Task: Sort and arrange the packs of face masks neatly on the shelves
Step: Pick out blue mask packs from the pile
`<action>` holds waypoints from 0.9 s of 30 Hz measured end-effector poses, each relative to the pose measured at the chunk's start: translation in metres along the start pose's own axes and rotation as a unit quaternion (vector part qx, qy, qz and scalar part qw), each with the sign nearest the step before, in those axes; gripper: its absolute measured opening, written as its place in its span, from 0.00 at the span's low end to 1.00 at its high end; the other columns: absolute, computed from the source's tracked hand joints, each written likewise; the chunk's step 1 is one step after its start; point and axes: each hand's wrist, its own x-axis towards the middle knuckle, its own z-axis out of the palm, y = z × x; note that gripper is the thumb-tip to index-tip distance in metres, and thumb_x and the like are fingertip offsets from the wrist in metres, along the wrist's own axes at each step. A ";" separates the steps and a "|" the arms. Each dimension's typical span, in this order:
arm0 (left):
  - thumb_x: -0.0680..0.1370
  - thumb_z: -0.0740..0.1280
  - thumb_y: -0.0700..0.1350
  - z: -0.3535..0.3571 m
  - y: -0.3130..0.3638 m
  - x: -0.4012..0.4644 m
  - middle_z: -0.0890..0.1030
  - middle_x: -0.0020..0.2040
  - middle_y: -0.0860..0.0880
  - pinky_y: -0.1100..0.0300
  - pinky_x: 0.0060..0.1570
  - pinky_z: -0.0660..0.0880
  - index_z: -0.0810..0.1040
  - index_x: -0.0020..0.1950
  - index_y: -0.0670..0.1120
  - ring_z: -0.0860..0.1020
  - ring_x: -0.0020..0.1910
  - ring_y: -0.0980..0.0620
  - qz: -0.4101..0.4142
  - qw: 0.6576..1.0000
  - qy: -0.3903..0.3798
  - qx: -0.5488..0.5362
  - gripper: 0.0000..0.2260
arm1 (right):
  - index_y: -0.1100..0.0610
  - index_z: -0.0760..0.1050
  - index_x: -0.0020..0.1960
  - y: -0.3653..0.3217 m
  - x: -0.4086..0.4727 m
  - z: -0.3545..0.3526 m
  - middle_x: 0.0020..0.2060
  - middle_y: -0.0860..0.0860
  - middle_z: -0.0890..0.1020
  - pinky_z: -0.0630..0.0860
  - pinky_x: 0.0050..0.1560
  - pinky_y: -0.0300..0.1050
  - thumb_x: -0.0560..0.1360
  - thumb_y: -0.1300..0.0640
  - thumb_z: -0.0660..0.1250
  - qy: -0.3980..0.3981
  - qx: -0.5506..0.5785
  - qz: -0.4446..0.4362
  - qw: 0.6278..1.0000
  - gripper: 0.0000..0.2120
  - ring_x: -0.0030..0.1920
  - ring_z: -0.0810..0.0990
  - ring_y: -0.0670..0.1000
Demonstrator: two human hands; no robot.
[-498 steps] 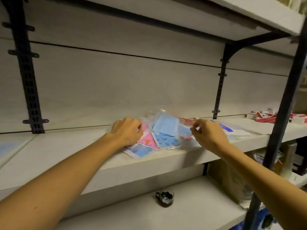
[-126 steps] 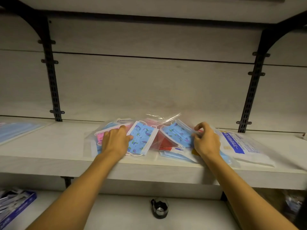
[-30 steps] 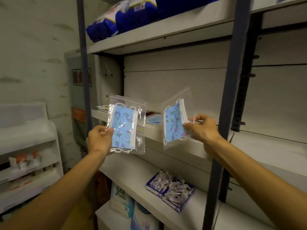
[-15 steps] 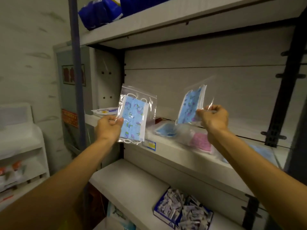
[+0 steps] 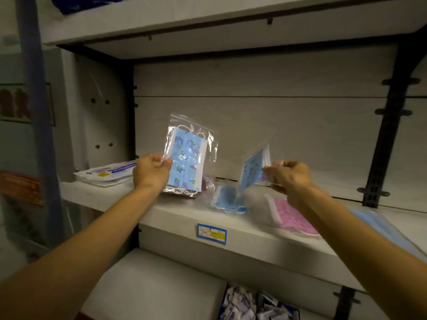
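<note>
The person's left hand (image 5: 151,173) pinches the lower left edge of a clear plastic pack of blue patterned face masks (image 5: 190,155), holding it upright above the white middle shelf (image 5: 175,213). The right hand (image 5: 288,176) pinches a second clear pack of blue patterned masks (image 5: 253,168) by its right edge; this one is tilted and turned nearly edge-on, and its lower end hangs just above the shelf. The 2 packs are apart, with a gap of bare back panel showing between them.

On the shelf below the hands lie a blue mask pack with a darker border (image 5: 227,199), a pink patterned mask pack (image 5: 292,215) just to its right, and a plain light-blue pack (image 5: 379,224) under the right forearm. A flat white packet with a blue stripe (image 5: 108,174) lies at the shelf's left end. A blue-and-yellow price label (image 5: 211,234) sits on the shelf's front edge. Lower down, a blue box of small wrapped sachets (image 5: 256,307) rests on the shelf beneath.
</note>
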 end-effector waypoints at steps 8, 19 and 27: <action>0.76 0.70 0.46 0.007 -0.027 0.062 0.82 0.47 0.44 0.56 0.47 0.75 0.77 0.47 0.44 0.79 0.43 0.46 -0.029 0.996 -0.065 -0.050 0.07 | 0.62 0.74 0.56 0.008 -0.007 0.054 0.46 0.58 0.79 0.79 0.50 0.51 0.73 0.66 0.71 -0.004 -0.035 0.044 0.998 0.13 0.34 0.78 0.48; 0.76 0.70 0.45 0.013 -0.050 0.094 0.81 0.43 0.46 0.61 0.42 0.70 0.76 0.45 0.44 0.77 0.41 0.48 -0.007 0.989 -0.127 -0.075 0.06 | 0.61 0.72 0.59 0.013 -0.018 0.069 0.36 0.56 0.80 0.76 0.45 0.47 0.72 0.66 0.72 0.081 -0.034 0.047 0.995 0.18 0.37 0.79 0.50; 0.76 0.70 0.46 0.001 -0.054 0.113 0.80 0.44 0.46 0.60 0.44 0.72 0.75 0.42 0.46 0.78 0.44 0.46 -0.002 0.990 -0.120 -0.076 0.06 | 0.60 0.71 0.57 -0.002 -0.020 0.086 0.43 0.56 0.80 0.77 0.45 0.46 0.72 0.65 0.72 0.065 -0.018 0.026 0.997 0.16 0.41 0.81 0.50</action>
